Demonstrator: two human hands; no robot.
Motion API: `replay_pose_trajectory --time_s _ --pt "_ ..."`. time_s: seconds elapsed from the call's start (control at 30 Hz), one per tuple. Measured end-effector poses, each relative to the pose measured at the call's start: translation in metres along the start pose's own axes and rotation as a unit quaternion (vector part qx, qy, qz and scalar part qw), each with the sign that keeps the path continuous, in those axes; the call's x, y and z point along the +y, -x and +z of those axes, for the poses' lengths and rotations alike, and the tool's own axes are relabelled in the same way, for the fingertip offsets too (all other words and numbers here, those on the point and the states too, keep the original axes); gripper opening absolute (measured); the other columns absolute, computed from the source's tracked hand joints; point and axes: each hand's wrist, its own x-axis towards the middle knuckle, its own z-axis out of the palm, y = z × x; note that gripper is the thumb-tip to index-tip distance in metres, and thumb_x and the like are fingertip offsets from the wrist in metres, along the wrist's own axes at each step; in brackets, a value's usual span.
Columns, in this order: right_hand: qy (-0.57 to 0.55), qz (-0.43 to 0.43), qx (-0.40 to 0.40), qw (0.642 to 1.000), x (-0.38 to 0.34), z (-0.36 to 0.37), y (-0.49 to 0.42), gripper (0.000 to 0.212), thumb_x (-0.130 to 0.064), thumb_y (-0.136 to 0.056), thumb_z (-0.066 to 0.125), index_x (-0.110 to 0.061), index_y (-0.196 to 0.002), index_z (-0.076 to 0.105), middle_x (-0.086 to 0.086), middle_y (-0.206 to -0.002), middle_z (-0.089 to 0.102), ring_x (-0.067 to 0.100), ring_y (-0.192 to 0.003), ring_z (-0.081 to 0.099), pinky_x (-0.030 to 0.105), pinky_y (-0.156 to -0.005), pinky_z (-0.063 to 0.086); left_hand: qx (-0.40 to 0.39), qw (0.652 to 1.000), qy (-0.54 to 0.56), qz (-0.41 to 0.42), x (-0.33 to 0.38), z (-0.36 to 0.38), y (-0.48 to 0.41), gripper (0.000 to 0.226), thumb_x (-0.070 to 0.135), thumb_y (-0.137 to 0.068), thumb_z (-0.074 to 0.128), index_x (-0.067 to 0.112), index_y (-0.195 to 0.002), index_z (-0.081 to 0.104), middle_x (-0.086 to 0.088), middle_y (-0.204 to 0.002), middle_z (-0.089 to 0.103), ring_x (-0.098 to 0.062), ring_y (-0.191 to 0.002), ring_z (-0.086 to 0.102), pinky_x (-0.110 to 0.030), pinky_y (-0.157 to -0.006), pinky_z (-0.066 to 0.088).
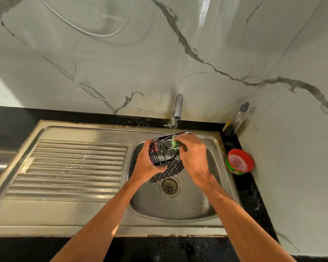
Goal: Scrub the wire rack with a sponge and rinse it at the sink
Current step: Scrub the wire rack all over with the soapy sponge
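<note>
The sink [74, 129] is dull grey metal with small marks, the tap [178, 106] is shiny metal, the wire rack [160, 157] is thin black wire, the wall [140, 63] is smooth glossy stone with grey veins, and the bottle [235, 121] is clear plastic.

Scene viewed from single head-worn wide-angle camera, aimed forward and down, held close above sink [64, 210]. Sink framed at lower centre of frame; upper half filled by marble wall [159, 53].
</note>
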Motion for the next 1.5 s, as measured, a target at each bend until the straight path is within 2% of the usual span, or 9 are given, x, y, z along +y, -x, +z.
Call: replay_pose_trajectory --time_s 0.17,0.33,0.53,0.73,0.87,1.0,1.17,1.33,1.5 --pt "-0.013 -0.133 -0.121 0.984 -0.029 0.009 0.035 0.033 0.013 -0.074 0.067 -0.008 -0.099 0.076 0.008 -0.108 0.071 0.027 -0.099 0.065 0.041 -0.079 0.059 -0.007 1.0 0.004 0.016 0.001 0.002 -0.002 0.082 0.025 -0.053 0.095 0.037 -0.116 0.044 0.003 -0.103 0.067 -0.014 -0.097 0.067 -0.036 -0.087 0.058" --pt "0.005 -0.066 -0.017 0.998 -0.021 0.009 -0.015 0.03 0.009 -0.081 0.06 -0.007 -0.101 0.077 0.007 -0.106 0.072 0.023 -0.1 0.066 0.038 -0.083 0.059 -0.011 1.0 -0.003 0.027 0.0 -0.002 -0.003 0.091 0.007 -0.05 0.097 0.022 -0.125 0.047 0.011 -0.11 0.063 0.001 -0.103 0.061 -0.017 -0.091 0.051" --pt "0.038 -0.174 -0.187 0.966 -0.022 0.016 0.03 0.045 0.012 -0.071 0.066 -0.008 -0.11 0.071 0.006 -0.127 0.061 0.023 -0.121 0.052 0.039 -0.097 0.054 -0.008 1.0 0.012 0.025 0.0 -0.003 -0.005 0.088 0.022 -0.049 0.096 0.036 -0.121 0.046 0.004 -0.108 0.068 -0.014 -0.1 0.068 -0.044 -0.089 0.058" --pt "0.049 -0.023 -0.025 0.998 0.022 0.006 0.009 0.052 0.026 -0.069 0.067 -0.008 -0.107 0.076 0.008 -0.116 0.071 0.026 -0.107 0.066 0.041 -0.078 0.062 -0.002 1.0 0.02 -0.011 -0.007 -0.009 -0.003 0.095 0.015 -0.049 0.097 0.031 -0.128 0.047 0.02 -0.115 0.063 -0.006 -0.116 0.062 -0.046 -0.1 0.054" --pt "0.023 -0.11 -0.042 0.993 0.012 0.008 0.04 0.054 0.024 -0.067 0.067 -0.01 -0.108 0.076 0.006 -0.117 0.073 0.022 -0.113 0.067 0.042 -0.094 0.057 0.009 0.999 0.033 -0.017 -0.006 -0.011 -0.007 0.094 0.03 -0.044 0.096 0.047 -0.121 0.045 0.02 -0.112 0.062 -0.014 -0.115 0.063 -0.05 -0.099 0.054" --pt "0.047 -0.004 0.039 0.998 0.041 -0.001 0.024 0.041 0.013 -0.075 0.07 -0.015 -0.105 0.077 0.001 -0.112 0.075 0.022 -0.109 0.07 0.047 -0.094 0.056 0.009 0.999 0.022 -0.024 -0.007 -0.012 -0.008 0.094 0.024 -0.047 0.097 0.036 -0.124 0.044 0.015 -0.115 0.059 -0.007 -0.116 0.059 -0.048 -0.101 0.053" --pt "0.024 -0.098 -0.005 0.995 0.021 0.006 0.039 0.056 0.024 -0.069 0.065 -0.014 -0.108 0.077 0.001 -0.115 0.074 0.018 -0.101 0.068 0.029 -0.077 0.061 -0.001 0.998 0.045 -0.036 -0.01 -0.013 -0.009 0.094 0.02 -0.046 0.097 0.043 -0.121 0.046 0.006 -0.119 0.061 -0.013 -0.118 0.061 -0.051 -0.101 0.053" --pt "0.015 0.065 0.094 0.993 0.05 -0.01 0.002 0.039 0.015 -0.08 0.069 -0.011 -0.108 0.075 0.004 -0.112 0.074 0.015 -0.105 0.068 0.022 -0.092 0.054 -0.02 0.996 0.064 -0.062 -0.013 -0.017 -0.002 0.093 0.021 -0.05 0.095 0.037 -0.127 0.046 0.004 -0.126 0.062 -0.017 -0.122 0.063 -0.045 -0.099 0.056" --pt "-0.053 0.042 0.042 0.997 0.036 0.003 0.022 0.037 0.009 -0.082 0.071 -0.016 -0.108 0.077 -0.002 -0.113 0.074 0.009 -0.105 0.066 0.022 -0.092 0.055 -0.029 0.992 0.101 -0.077 -0.016 -0.017 0.006 0.094 -0.01 -0.057 0.091 0.019 -0.132 0.042 0.001 -0.128 0.061 -0.008 -0.118 0.064 -0.03 -0.093 0.058"
